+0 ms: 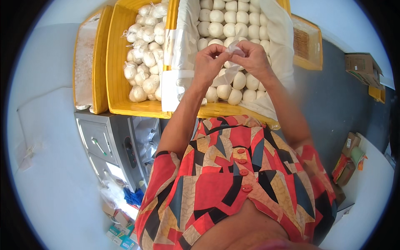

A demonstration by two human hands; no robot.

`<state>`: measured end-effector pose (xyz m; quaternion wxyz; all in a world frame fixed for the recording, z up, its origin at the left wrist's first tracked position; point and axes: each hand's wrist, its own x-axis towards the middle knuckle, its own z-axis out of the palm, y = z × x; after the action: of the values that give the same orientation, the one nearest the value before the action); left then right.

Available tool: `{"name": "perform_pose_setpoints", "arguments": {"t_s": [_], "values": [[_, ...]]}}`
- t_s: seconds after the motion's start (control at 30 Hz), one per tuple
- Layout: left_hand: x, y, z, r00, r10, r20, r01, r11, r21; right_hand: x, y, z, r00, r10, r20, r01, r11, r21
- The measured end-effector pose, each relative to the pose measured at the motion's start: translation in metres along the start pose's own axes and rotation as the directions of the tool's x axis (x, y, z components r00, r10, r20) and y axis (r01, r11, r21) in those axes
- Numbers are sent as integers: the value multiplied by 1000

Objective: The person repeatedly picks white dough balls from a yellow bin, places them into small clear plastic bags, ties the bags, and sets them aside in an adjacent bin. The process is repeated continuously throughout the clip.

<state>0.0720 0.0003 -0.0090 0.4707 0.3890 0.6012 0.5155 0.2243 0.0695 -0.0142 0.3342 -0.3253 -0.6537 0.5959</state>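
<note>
My left hand (pixel 208 64) and my right hand (pixel 256 62) meet over a yellow crate lined with white cloth (pixel 283 50). Thumbs and fingertips of both hands pinch a thin clear plastic bag (pixel 227 77), which hangs below them. Beneath lie rows of round white buns (pixel 223 91), partly covered by my hands and the bag. Whether a bun is inside the bag I cannot tell. To the left, a second yellow crate (pixel 118 83) holds a heap of white buns in tied clear bags (pixel 146 62).
Another yellow crate (pixel 102 62) stands on edge at the far left, above a metal cabinet (pixel 100 137). A yellow crate with a brown slatted bottom (pixel 307 46) is at the right. Cardboard boxes (pixel 363 66) stand farther right. Blue gloves (pixel 133 196) lie at lower left.
</note>
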Motion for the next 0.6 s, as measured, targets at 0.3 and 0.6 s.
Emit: {"name": "perform_pose_setpoints", "arguments": {"t_s": [0.3,0.6], "values": [[-2,-81,-43,953,298,-56,-153,632,759,13,60,-127,846,135,-516,237,770,592],[-18,-133,-57,975,-158,154,-108,269,957,1,9,-206,785,68,-616,303,826,476]]}}
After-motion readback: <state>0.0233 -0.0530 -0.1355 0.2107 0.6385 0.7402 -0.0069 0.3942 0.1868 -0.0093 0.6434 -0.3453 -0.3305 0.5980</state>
